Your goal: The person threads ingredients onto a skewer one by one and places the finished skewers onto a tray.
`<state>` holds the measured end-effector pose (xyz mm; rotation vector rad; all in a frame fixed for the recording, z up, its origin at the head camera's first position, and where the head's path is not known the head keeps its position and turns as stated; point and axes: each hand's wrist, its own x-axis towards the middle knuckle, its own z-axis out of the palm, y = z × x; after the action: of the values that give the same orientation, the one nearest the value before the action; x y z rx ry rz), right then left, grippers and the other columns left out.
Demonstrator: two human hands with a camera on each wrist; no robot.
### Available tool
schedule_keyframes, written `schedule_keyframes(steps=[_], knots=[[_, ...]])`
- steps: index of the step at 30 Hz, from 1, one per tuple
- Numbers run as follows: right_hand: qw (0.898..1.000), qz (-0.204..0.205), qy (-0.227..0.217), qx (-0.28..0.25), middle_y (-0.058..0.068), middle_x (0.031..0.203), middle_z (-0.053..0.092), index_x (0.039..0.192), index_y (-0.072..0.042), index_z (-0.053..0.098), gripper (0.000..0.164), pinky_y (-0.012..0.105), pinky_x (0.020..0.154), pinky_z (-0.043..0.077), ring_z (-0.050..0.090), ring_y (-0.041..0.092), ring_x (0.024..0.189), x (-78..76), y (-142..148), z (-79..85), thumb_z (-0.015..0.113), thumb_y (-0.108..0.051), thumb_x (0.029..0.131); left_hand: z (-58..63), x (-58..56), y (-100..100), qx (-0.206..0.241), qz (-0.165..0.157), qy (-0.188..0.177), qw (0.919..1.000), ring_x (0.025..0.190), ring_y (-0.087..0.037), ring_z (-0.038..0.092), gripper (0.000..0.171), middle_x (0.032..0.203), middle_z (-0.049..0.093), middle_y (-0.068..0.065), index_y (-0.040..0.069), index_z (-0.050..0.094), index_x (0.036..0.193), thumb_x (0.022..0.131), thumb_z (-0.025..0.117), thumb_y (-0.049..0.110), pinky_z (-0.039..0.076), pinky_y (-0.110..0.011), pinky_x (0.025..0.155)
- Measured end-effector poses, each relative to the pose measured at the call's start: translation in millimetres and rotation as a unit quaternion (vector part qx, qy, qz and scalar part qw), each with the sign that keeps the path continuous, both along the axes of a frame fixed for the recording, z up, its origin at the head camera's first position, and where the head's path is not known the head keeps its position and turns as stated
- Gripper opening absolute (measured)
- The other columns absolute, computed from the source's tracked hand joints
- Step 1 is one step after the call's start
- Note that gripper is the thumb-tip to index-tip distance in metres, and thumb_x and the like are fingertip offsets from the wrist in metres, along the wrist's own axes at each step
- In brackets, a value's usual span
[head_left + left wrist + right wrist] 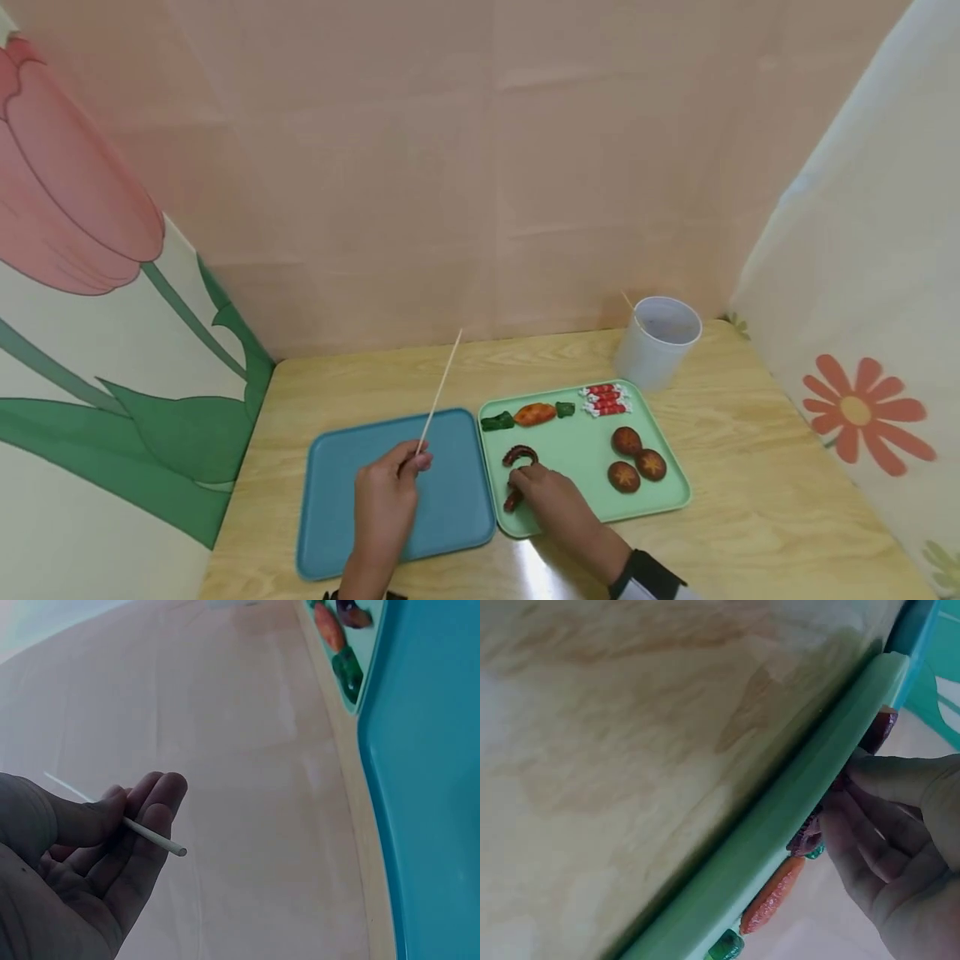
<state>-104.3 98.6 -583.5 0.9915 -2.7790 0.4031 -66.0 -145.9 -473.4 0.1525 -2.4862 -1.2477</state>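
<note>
My left hand (385, 500) is raised over the blue tray (330, 492), pinching a thin wooden skewer (442, 379) between thumb and fingers. The skewer points up and away; its blunt end (177, 850) sticks out past the fingers in the left wrist view. Over the green tray (573, 467), my right hand (558, 504) has thumb and fingertips pinched on a dark red, curled piece like an octopus tentacle (519, 452). The fingers cover its middle. In the right wrist view the tray's rim (780, 802) hides part of the piece.
Also on the green tray are an orange piece (535, 414), green pieces (498, 422), red-and-white wrapped pieces (606, 400) and three brown mushroom caps (650, 464). Behind it stands a white cup (645, 358) with a thin stick (628, 304). Fabric walls border the wooden table (750, 483).
</note>
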Motion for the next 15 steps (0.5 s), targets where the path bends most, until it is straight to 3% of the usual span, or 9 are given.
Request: schedule_keyframes(steps=[5,10,13,15], knots=[[1.000,0.020,-0.014,-0.019,0.000,0.099,0.063,0.101,-0.015,0.068,0.023,0.021,0.069,0.055,0.059,0.014,0.091,2.1,2.3,0.9,0.072,0.001,0.086,-1.4,2.0,-1.0,-0.012,-0.002,-0.003,0.9999,0.073,-0.013,0.076,0.010,0.083,0.079,-0.005,0.006,0.080,0.096,0.087,0.077,0.002,0.062,-0.021,0.064],[0.994,0.036,-0.066,-0.081,0.000,0.095,0.056,0.106,-0.010,0.076,0.025,0.022,0.073,0.052,0.053,0.014,0.090,-7.9,9.5,29.2,0.074,0.005,0.086,-3.4,3.7,-2.8,-0.033,-0.005,0.003,0.9994,0.072,-0.013,0.077,0.010,0.082,0.080,-0.005,0.006,0.080,0.096,0.086,0.078,0.003,0.063,-0.024,0.064],[0.980,0.009,-0.146,-0.135,0.003,0.102,0.064,0.109,-0.009,0.073,0.024,0.024,0.074,0.058,0.063,0.018,0.094,-21.7,14.0,58.4,0.075,0.003,0.088,-3.7,3.7,-4.2,-0.049,-0.016,0.007,0.9986,0.073,-0.012,0.077,0.010,0.083,0.080,-0.004,0.007,0.081,0.096,0.086,0.078,0.004,0.064,-0.027,0.065],[0.960,-0.030,-0.205,-0.187,0.003,0.107,0.069,0.111,-0.012,0.071,0.022,0.027,0.077,0.060,0.069,0.020,0.099,-31.5,17.0,79.0,0.075,-0.004,0.091,-3.5,3.0,-5.5,-0.060,-0.031,0.007,0.9977,0.074,-0.012,0.077,0.012,0.083,0.080,-0.003,0.007,0.081,0.097,0.086,0.078,0.005,0.064,-0.027,0.065]])
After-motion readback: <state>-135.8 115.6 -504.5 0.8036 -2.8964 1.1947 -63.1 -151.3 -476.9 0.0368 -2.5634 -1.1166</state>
